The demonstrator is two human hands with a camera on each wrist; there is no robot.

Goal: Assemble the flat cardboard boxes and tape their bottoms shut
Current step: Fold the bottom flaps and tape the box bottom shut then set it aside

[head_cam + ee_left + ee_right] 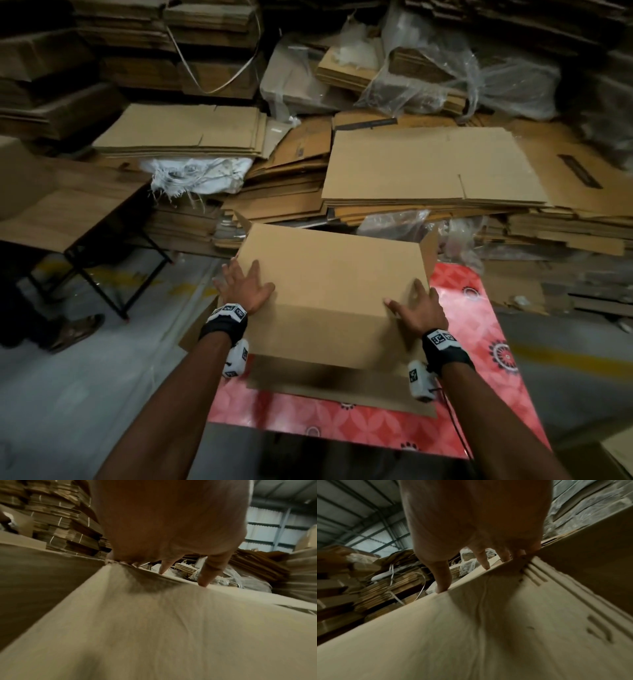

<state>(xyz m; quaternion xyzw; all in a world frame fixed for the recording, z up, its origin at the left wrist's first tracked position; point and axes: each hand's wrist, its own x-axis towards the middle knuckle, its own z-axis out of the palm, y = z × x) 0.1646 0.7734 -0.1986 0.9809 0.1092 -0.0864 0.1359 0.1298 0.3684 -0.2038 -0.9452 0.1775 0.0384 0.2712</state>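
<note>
a half-opened cardboard box [329, 291] is being pressed on the red-patterned desk [479, 329], left hand [245, 291] and right hand [419, 310] laid flat on it with an open grip, nothing pinched. it could probably be slid off the slick cover or folded flat again if pushed unevenly, and no tape is seen nearby.

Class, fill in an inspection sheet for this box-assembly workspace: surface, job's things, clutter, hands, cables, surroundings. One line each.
Surface: red patterned table, box on it.
Job's things: cardboard box, partly opened; flat blanks stacked behind; tape: nothing seen.
Clutter: plastic wrap, torn white sack, loose strap.
Hands: left hand and right hand press flat on the box top, fingers spread.
Cables: black cord below the right wrist.
Surroundings: cardboard stacks, folding table, someone's sandalled foot.
</note>
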